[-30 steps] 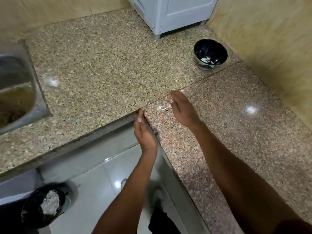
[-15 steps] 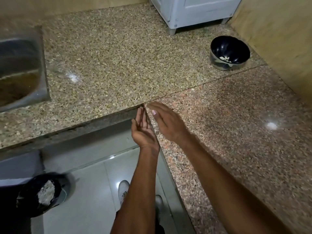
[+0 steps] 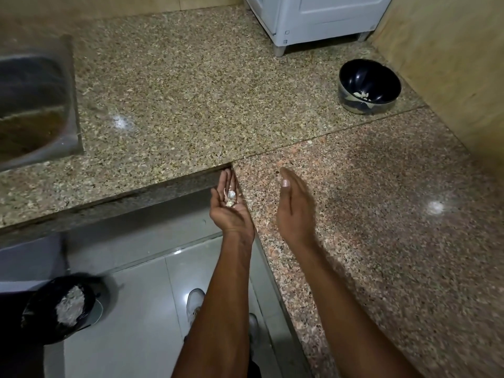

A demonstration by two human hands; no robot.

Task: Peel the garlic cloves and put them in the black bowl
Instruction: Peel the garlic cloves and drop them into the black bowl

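Speckled granite counter (image 3: pixel 381 241); left hand (image 3: pixel 230 211) flat, palm up, cupping garlic skins (image 3: pixel 230 196) at its edge; right hand (image 3: pixel 296 205) spread, blurred.

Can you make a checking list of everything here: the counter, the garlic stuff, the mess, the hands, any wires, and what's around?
Surface: speckled granite countertop, few pale scraps by its edge.
Job's things: round black bowl with pale garlic pieces inside, far right.
Clutter: papery garlic skins lying in cupped left palm.
Hands: left hand palm up below counter edge; right hand flat, blurred, above counter.
Cables: nothing seen.
Surroundings: steel sink, white appliance, black-lined bin on floor.
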